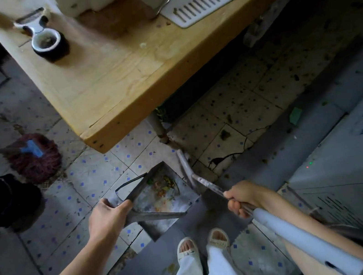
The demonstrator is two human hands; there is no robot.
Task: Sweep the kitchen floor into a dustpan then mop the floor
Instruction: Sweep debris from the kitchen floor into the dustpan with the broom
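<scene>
Gripping the metal dustpan (pixel 154 197) by its handle, your left hand (pixel 107 218) holds it above the tiled floor (pixel 84 192), food scraps piled inside. Your right hand (pixel 241 198) is curled round the broom handle (pixel 210 186) just beside the pan. Farther off, a mop head (pixel 35 157) lies on the floor near the wooden table's (pixel 117 76) front corner; a peeler (pixel 32 23) rests on top

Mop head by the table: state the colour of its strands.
Dark reddish-brown strands on the mop head, with a blue clamp; head view.
</scene>
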